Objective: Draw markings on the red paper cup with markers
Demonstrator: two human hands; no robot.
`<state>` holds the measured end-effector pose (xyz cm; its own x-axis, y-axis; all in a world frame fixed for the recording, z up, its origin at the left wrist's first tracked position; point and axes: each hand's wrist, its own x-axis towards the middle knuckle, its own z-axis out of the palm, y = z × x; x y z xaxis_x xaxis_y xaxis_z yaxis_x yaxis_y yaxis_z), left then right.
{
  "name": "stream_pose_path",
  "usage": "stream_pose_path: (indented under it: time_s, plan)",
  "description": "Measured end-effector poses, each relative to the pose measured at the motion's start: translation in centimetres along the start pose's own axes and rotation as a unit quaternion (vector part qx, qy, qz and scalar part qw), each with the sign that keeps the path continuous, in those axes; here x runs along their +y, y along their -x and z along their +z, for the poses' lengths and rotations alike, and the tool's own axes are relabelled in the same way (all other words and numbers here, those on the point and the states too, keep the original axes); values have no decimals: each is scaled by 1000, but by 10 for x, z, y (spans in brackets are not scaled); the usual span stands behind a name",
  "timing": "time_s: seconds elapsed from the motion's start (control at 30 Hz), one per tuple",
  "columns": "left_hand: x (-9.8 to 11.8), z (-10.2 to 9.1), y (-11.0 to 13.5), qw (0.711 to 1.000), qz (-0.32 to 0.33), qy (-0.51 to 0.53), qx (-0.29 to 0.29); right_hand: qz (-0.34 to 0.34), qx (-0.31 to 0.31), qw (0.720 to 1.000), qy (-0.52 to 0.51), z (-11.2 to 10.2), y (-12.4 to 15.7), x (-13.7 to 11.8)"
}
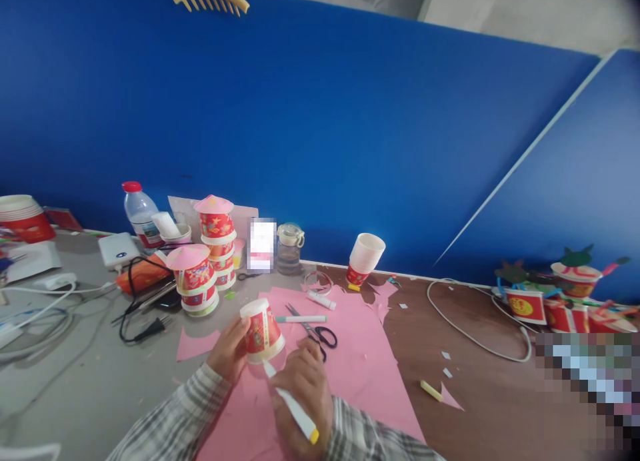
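My left hand (229,351) is closed around the side of a red and white paper cup (264,333), held upside down above pink paper. Between the fingers of my right hand (303,398) is a white marker (295,411) with a yellow end; its other end points at the cup's rim. I cannot tell whether it touches. Just beyond the right hand lie scissors with black handles (326,336), a second marker (301,319) and a white tube (321,300), all on the pink paper (365,381).
Stacked cup towers with pink cone roofs (189,256) stand at the left, near a plastic bottle (143,214) and black cable (150,331). Behind are a glass jar (289,251) and stacked cups (367,254). Cup figures (525,306) and a white cable (450,326) occupy the right.
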<state>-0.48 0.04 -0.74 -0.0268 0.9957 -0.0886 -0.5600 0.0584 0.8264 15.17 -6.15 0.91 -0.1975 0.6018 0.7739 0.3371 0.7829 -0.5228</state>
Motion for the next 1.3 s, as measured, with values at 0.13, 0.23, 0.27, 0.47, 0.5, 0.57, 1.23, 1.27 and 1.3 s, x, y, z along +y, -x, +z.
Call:
stream_pose_path:
  time_s: [0.13,0.23,0.27,0.47,0.5,0.57,1.23,1.27,1.3]
  plan:
    - [1,3,2,1000,2,-4,-5,7,-33,999,-2,1,4,2]
    - [2,5,2,1000,4,-4,-4,2,-42,999,5,2,3,4]
    - [2,6,3,1000,5,-4,-3,-2,-36,999,10,2,2,5]
    - [3,6,2,1000,-1,-3,4,-5,19,999,30,1,-5,4]
    - [3,5,2,1000,-3,-4,6,0,35,999,26,1,-6,3]
    - [2,5,1,1000,-5,-5,10,12,54,998,20,-1,-8,2]
    - [0,9,1,1000,9,-15,20,68,34,993,-93,-11,-12,14]
    - [0,9,1,1000,11,-17,20,63,32,993,-94,-11,-12,13]
    - [0,10,2,1000,11,-18,21,60,29,993,-95,-12,-13,12]
